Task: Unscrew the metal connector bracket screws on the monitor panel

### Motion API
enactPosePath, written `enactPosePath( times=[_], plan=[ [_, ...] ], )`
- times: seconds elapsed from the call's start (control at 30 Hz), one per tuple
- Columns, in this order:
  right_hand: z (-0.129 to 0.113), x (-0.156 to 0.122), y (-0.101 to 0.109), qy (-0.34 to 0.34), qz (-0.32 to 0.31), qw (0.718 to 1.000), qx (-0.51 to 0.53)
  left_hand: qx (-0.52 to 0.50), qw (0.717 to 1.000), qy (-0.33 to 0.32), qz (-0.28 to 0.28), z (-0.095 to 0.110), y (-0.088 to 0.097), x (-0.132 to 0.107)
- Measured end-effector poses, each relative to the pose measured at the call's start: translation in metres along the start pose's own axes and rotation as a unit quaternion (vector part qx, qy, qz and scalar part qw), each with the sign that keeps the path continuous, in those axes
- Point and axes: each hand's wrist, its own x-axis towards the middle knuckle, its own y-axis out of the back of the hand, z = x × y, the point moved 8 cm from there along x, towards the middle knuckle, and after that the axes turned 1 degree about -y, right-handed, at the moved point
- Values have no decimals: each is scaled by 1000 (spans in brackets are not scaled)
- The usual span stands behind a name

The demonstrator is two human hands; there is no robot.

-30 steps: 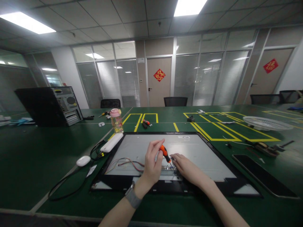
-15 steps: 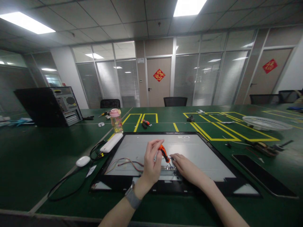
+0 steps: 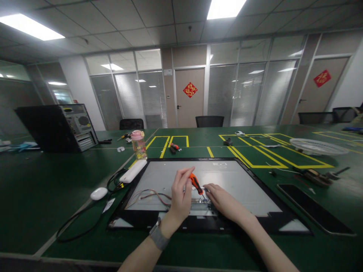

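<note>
My left hand (image 3: 181, 192), with a grey-banded watch (image 3: 159, 233) on the wrist, is closed on an orange and black screwdriver (image 3: 196, 184). The screwdriver leans, its tip down at a narrow metal strip (image 3: 198, 201) near the front edge of a flat display panel (image 3: 241, 185). The panel lies with its grey metal face up in a black frame. My right hand (image 3: 222, 200) rests on the panel by the tip, fingers close together and bent over the strip's right end; what they pinch is hidden. Thin coloured wires (image 3: 155, 193) run left from the strip.
To the left are a white power bank-like block (image 3: 133, 171), a white rounded case (image 3: 98, 193), a black cable (image 3: 81, 215) and a pink-lidded bottle (image 3: 138, 145). A computer case (image 3: 56, 126) stands farther left. A dark phone-like slab (image 3: 314, 209) lies right of the panel.
The screwdriver and both hands hold almost the same places. The whole view has shifted very slightly.
</note>
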Motion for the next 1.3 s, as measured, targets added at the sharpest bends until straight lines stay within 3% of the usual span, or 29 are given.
enactPosePath(
  times=[0.23,0.47,0.7,0.93,1.2,1.3],
  plan=[
    [0,0,-1,-2,1,1000,2,15,999,-14,33,-1,2,1],
    [0,0,-1,-5,-2,1000,-2,5,1000,-8,17,2,1,1],
    [2,0,-2,-4,0,1000,2,19,999,-17,43,0,4,1],
    [4,1,-3,-5,2,1000,0,13,1000,-10,5,3,1,1],
    [3,0,-1,-5,-2,1000,1,24,998,-1,52,-4,4,2],
    [2,0,-1,-7,-4,1000,1,23,999,8,35,-4,3,1]
  ],
)
